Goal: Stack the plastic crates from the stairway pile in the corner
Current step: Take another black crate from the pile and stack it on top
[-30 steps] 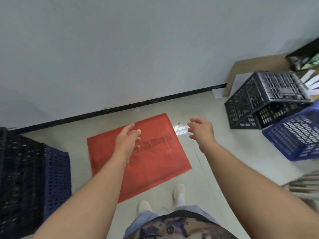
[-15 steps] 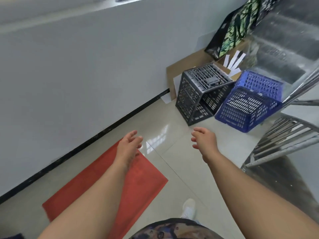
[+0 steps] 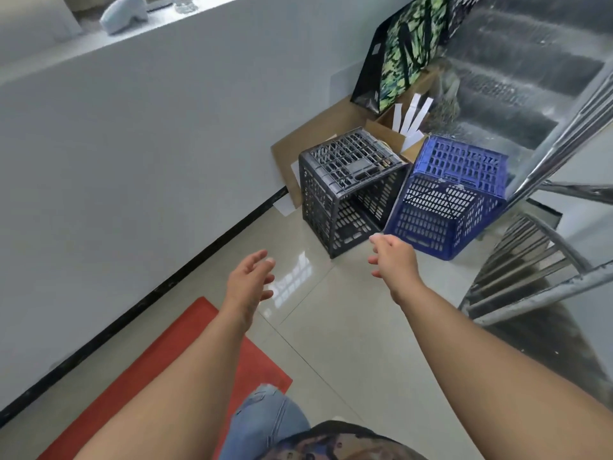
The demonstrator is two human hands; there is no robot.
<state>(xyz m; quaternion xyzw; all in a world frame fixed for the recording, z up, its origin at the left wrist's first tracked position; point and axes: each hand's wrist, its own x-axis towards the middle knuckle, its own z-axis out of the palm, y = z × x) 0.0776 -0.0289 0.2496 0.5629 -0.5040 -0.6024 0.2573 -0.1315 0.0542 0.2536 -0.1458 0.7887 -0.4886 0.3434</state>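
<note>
The black crate (image 3: 351, 190) and blue crate (image 3: 451, 197) lie tipped on the floor at the stair foot, ahead and slightly right of me, nearer my right hand (image 3: 393, 257) than my left hand (image 3: 250, 277); both hands are spread open, holding and touching nothing.

A cardboard sheet (image 3: 318, 141) leaning on the wall vanishes behind a black crate (image 3: 345, 187); the blue crate (image 3: 444, 207) hides part of the stair foot. The green-patterned panel (image 3: 408, 48), red mat (image 3: 159, 376) and both forearms run off frame; objects on the ledge (image 3: 124, 13) are too blurred to identify.
</note>
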